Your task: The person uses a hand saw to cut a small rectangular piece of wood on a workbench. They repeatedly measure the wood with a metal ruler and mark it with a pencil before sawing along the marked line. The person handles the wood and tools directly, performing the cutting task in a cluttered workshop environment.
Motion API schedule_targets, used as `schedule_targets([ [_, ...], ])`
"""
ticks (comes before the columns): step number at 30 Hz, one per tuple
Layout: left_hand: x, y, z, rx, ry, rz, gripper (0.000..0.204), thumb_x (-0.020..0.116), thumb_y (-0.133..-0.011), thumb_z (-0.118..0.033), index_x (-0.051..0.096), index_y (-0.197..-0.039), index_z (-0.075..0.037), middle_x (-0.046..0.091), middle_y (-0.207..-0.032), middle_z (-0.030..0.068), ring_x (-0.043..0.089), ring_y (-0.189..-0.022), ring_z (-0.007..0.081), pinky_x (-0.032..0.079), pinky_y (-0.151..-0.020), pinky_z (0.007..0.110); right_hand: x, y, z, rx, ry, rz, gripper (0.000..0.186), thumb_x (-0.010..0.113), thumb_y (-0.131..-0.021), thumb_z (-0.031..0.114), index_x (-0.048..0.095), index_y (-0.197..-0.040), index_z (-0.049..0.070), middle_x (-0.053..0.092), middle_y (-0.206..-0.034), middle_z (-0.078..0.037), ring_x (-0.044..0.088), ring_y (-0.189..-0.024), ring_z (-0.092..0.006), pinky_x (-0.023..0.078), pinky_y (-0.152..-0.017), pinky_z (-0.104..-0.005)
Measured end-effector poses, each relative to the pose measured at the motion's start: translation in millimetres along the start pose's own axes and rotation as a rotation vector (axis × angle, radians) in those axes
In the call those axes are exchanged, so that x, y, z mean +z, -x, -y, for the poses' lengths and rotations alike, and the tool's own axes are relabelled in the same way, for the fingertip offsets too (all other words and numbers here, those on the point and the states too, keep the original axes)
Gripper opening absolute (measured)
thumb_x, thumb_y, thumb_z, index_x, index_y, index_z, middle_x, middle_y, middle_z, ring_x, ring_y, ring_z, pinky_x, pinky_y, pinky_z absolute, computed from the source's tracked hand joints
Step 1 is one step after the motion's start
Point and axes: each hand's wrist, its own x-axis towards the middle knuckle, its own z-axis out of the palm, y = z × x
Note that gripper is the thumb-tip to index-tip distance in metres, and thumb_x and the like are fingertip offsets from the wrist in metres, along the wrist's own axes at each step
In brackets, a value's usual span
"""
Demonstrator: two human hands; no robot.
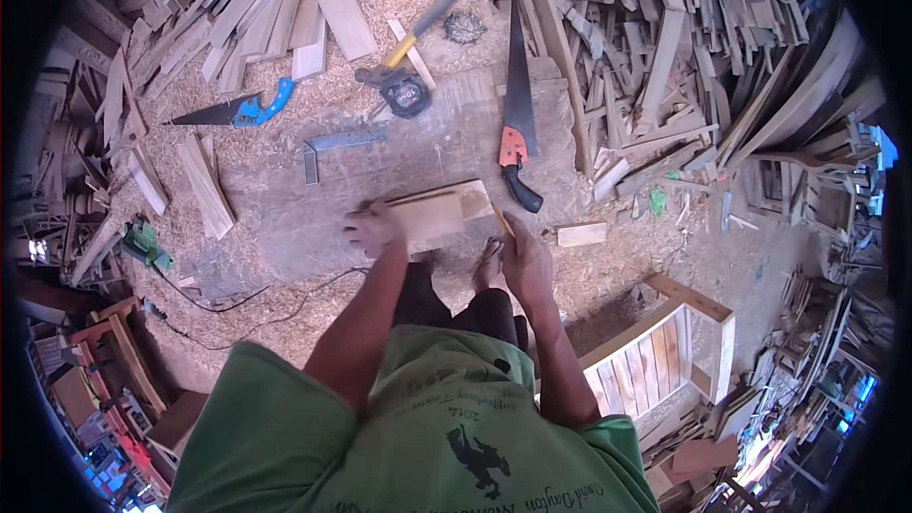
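Clearly nearer, the left hand (375, 230) lies blurred over the left end of the board (432, 219), fingers partly spread; whether it grips, I cannot tell. The right hand (523, 249), closed around a pencil (501, 219), is just beside the board's right end. The board lies between and slightly ahead of both, long axis left to right. Whether the pencil tip touches wood is unclear. Farther ahead lie a square (347, 141) and a saw (518, 85).
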Motion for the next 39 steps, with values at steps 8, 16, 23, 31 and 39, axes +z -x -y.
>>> schedule_targets([
  [8,-44,-269,58,0.143,-0.111,-0.052,0.074,0.058,-0.106,-0.064,0.047,-0.159,-0.012,0.048,-0.16,0.0244,0.051,-0.148,0.0472,0.052,-0.109,0.072,29,79,-20,0.228,-0.201,-0.001,0.044,0.057,-0.115,0.016,0.064,-0.157,0.006,0.076,-0.081,-0.015,0.074,-0.069,-0.027,0.059,-0.068,-0.0444],
  [16,-58,-226,-44,0.858,-0.038,0.216,0.05,0.058,-0.112,-0.046,0.064,-0.145,-0.009,0.067,-0.146,0.0257,0.065,-0.134,0.0499,0.054,-0.106,0.064,29,116,2,0.314,-0.238,-0.038,0.046,0.058,-0.115,0.015,0.063,-0.159,0.005,0.078,-0.081,-0.012,0.072,-0.066,-0.019,0.06,-0.066,-0.0385],
  [23,-61,-167,-46,0.838,0.084,0.216,0.044,0.068,-0.108,-0.031,0.062,-0.142,-0.004,0.079,-0.121,0.0277,0.075,-0.112,0.0509,0.057,-0.098,0.064,12,141,-28,0.409,-0.26,-0.102,0.044,0.058,-0.116,0.016,0.065,-0.158,0.006,0.079,-0.082,-0.01,0.072,-0.068,-0.017,0.059,-0.066,-0.0375],
  [31,-68,-120,-26,0.913,0.52,0.418,0.041,0.068,-0.105,-0.015,0.063,-0.145,-0.005,0.076,-0.127,0.0249,0.073,-0.115,0.0487,0.057,-0.102,0.057,-11,147,-69,0.408,-0.31,-0.14,0.043,0.056,-0.117,0.014,0.066,-0.157,0.003,0.078,-0.083,-0.008,0.07,-0.07,-0.0138,0.058,-0.068,-0.0339],
  [39,-48,25,-28,1.474,0.523,0.345,0.054,0.067,-0.093,0.0,0.071,-0.146,-0.009,0.067,-0.139,0.0188,0.059,-0.13,0.0415,0.046,-0.115,0.053,-33,154,-101,0.399,-0.283,-0.105,0.041,0.058,-0.118,0.015,0.067,-0.156,0.004,0.078,-0.083,-0.009,0.072,-0.071,-0.0144,0.059,-0.068,-0.0348],
])
